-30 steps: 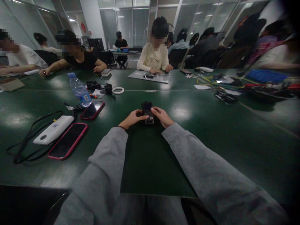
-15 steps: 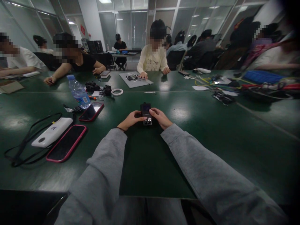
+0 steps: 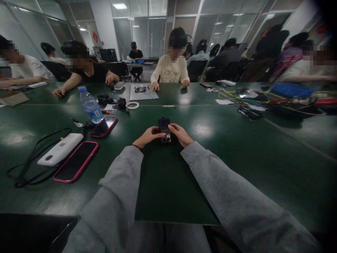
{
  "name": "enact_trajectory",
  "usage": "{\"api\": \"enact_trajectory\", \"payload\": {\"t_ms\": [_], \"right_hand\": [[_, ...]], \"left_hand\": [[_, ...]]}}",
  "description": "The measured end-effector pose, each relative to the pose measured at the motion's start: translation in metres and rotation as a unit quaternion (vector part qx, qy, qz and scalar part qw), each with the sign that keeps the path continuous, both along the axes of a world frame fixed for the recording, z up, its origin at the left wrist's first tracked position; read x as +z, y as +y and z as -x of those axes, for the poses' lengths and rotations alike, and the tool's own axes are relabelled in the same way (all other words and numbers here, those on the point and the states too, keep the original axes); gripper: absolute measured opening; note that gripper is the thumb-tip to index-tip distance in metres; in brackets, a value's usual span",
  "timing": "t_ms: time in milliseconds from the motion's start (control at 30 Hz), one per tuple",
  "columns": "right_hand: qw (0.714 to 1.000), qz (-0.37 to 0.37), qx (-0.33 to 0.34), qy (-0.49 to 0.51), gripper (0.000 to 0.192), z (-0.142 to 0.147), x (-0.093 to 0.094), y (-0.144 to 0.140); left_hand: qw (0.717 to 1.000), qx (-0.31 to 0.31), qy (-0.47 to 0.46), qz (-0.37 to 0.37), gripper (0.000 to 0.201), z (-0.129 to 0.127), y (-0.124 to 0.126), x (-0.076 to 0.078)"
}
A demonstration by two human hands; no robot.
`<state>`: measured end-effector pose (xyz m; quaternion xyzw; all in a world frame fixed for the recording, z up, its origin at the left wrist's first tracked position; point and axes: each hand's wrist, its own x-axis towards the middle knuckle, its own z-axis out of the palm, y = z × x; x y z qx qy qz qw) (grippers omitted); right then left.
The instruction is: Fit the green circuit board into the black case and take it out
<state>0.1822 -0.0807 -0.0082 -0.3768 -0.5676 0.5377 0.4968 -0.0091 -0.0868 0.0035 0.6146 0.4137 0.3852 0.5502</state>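
Note:
A small black handheld device (image 3: 164, 123) stands out over the green table, with a dark screen at its upper part and a small white-edged mark and round sockets or knobs at its lower end. My left hand (image 3: 147, 136) grips its left side, the thumb lying across the lower front. From the right, my right hand (image 3: 182, 135) holds the other side, with its thumb tip beside the screen. The fingers behind the device are hidden. Which kind of device it is, I cannot make out.
Left on the green table (image 3: 173, 196) lie a pink-edged phone (image 3: 76, 162), a white power bank (image 3: 60, 149), a red-edged phone (image 3: 104, 127) and a water bottle (image 3: 91, 105). A tape roll (image 3: 132, 105) lies farther back. Opposite, a person touches a grey board (image 3: 144, 94). Cables (image 3: 249, 110) clutter the right.
Across the table, the grey board has shifted left and turned straighter under the person's hand. My hands keep the same hold on the device. The view has tilted slightly.

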Motion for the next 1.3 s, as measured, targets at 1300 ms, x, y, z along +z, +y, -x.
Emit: {"api": "enact_trajectory", "payload": {"t_ms": [1300], "right_hand": [[0.996, 0.003, 0.087, -0.012, 0.059, -0.0073, 0.0034, 0.0006]], "left_hand": [[0.998, 0.022, -0.058, -0.014, 0.054, -0.0019, 0.0004, -0.0048]]}}
